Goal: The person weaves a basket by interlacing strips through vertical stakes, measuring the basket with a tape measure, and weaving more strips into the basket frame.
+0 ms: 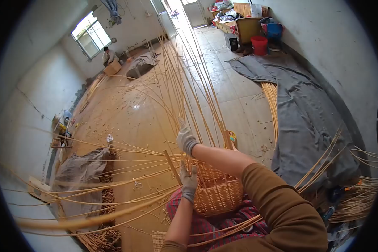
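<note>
A half-woven wicker basket [218, 197] rests on my lap over a red plaid cloth [176, 206], with long loose rods fanning up and left from its rim. My left hand [188, 179], in a pale glove, grips the basket's left edge, thumb and fingers on either side of it. Above it, my gloved right hand [186, 137] is closed around wicker rods [178, 98] at the far rim; the fingertips are partly hidden. A short wooden stake [172, 167] stands beside my left hand, and another [227, 140] rises at the right rim.
Grey cloth [300, 122] covers bundled rods [269, 103] on the right. Another cloth [82, 172] lies over rods at left. A person [109, 56] sits by the window. A red bucket [259, 45] stands at the back right. Cut rods and tools lie at lower right.
</note>
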The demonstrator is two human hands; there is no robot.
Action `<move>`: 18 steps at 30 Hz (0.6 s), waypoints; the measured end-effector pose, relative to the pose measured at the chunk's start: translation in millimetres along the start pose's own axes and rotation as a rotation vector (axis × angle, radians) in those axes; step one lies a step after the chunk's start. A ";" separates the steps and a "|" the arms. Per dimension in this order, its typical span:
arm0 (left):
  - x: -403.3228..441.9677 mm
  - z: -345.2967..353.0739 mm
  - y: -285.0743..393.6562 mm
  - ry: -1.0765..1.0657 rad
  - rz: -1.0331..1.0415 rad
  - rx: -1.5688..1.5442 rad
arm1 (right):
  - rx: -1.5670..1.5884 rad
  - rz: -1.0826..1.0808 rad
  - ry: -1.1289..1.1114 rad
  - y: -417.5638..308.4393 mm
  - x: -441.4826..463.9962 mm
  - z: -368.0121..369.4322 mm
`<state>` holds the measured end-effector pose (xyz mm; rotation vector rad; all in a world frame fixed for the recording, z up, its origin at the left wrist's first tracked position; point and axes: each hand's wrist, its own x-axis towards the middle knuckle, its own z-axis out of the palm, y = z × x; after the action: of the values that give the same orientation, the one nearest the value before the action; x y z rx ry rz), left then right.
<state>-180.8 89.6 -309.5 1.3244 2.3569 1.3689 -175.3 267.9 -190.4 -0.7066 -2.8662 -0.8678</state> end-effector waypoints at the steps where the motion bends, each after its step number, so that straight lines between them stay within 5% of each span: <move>1: 3.5 0.2 -0.5 0.003 0.004 -0.003 | -0.005 0.002 0.003 4.0 -9.2 -10.3; 3: 3.3 4.1 -2.0 -0.105 0.009 -0.114 | 0.678 -0.064 0.416 7.6 -51.1 -55.4; 5: 4.6 1.3 9.4 -0.155 -0.155 -0.179 | 0.970 0.057 0.537 -12.4 -99.1 -64.3; 7: 9.1 17.8 -10.5 -0.167 -0.102 -0.299 | 0.994 0.087 0.066 -17.0 -164.3 -82.4; 8: 7.2 21.7 -14.5 -0.169 -0.073 -0.354 | 1.112 0.035 0.029 -24.6 -206.1 -79.0; 11: -26.3 -16.0 34.1 -0.164 0.150 -0.004 | 1.070 -0.512 -0.754 -31.1 -317.3 -88.8; 16: -112.4 -71.4 106.5 -0.127 0.142 0.000 | 1.265 -0.351 -0.896 -27.0 -377.7 -97.0; 18: -140.7 -92.2 97.6 -0.621 -0.022 -0.360 | 0.971 -0.300 -0.713 -12.3 -379.3 -110.2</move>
<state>-77.6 -52.2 -225.5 1.3532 1.6304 1.0927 150.1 44.1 -176.1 -0.4979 -3.4130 0.9783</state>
